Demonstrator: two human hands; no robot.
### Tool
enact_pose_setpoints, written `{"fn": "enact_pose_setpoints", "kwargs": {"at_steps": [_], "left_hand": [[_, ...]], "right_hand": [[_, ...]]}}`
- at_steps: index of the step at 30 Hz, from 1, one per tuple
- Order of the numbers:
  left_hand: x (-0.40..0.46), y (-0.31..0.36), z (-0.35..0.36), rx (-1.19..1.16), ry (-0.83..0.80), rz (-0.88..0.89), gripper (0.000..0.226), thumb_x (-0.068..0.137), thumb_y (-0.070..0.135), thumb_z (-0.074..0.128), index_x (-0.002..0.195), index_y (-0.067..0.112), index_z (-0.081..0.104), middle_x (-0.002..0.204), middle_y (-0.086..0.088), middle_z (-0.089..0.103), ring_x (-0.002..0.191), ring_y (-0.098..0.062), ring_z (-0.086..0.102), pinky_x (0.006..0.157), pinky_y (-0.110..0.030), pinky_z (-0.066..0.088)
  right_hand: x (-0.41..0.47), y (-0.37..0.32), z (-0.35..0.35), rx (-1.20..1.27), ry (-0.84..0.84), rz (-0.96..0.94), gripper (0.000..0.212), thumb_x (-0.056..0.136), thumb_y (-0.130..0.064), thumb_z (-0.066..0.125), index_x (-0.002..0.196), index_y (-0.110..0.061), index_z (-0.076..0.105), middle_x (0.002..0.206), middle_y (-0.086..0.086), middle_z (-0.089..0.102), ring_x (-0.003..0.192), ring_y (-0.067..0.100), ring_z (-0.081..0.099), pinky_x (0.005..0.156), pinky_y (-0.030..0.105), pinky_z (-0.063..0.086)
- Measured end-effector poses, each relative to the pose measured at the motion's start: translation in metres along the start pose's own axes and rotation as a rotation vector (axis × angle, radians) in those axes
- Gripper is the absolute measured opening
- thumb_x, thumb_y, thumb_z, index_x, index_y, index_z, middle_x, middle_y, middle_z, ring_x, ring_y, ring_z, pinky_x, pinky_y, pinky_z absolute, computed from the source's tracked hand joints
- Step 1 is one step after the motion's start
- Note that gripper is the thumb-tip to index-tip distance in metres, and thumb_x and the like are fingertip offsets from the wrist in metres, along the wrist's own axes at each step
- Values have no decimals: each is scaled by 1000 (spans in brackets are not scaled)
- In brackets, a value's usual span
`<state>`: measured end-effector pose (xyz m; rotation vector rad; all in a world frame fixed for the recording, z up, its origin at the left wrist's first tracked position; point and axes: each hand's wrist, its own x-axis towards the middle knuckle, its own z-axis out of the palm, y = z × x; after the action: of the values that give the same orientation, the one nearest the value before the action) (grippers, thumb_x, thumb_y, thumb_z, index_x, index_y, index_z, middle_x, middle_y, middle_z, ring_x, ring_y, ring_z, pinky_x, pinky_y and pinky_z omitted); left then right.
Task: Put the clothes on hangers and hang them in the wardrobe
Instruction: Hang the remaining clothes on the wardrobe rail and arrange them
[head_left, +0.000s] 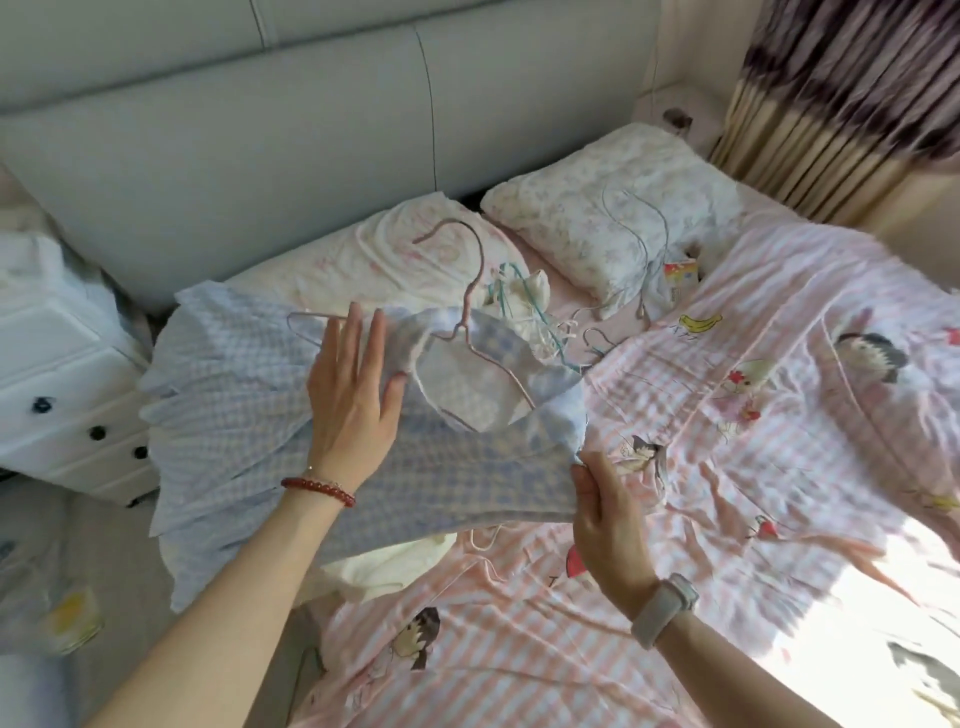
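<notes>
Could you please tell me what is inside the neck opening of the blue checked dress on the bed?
A pink hanger sits in the blue checked dress: its hook sticks out above the collar, one shoulder shows at the left hand. The fabric hides its lower part. The right hand pinches the dress edge.

A bed (727, 415) fills the view, under a pink striped sheet with cartoon figures. Behind it stands a pale grey padded headboard (260, 156). Left of the bed sits a white chest of drawers (67, 374) (dark knobs). Right of the headboard hangs a striped curtain (841, 83); sunlight floods the bed's near right corner.
</notes>
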<state>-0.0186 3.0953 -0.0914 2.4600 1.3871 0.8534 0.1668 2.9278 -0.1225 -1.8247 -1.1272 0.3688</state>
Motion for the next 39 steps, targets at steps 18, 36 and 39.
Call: {"fn": "enact_pose_setpoints", "kwargs": {"at_steps": [18, 36, 39], "left_hand": [[-302, 159, -130, -127, -34, -356, 24, 95, 22, 45, 71, 20, 46, 53, 9, 43, 47, -11, 43, 45, -29, 27], [-692, 180, -261, -206, -145, -1013, 35, 96, 28, 41, 62, 22, 37, 61, 0, 50, 69, -27, 52, 57, -30, 30], [-763, 183, -293, -119, 44, -1115, 35, 95, 22, 43, 62, 22, 33, 56, -2, 46, 58, -23, 46, 56, -32, 30]], "right_hand": [[-157, -53, -161, -349, -231, -176, 45, 83, -41, 36, 115, -15, 55, 115, 5, 54, 110, 23, 46, 94, 35, 28], [-432, -113, -98, -341, -873, -755, 44, 82, -42, 43, 85, -3, 64, 83, 13, 60, 84, 34, 57, 79, 38, 35], [-499, -132, -90, -332, -1002, -840, 26, 87, -29, 57, 84, -4, 64, 81, 10, 59, 79, 30, 58, 67, 29, 40]]}}
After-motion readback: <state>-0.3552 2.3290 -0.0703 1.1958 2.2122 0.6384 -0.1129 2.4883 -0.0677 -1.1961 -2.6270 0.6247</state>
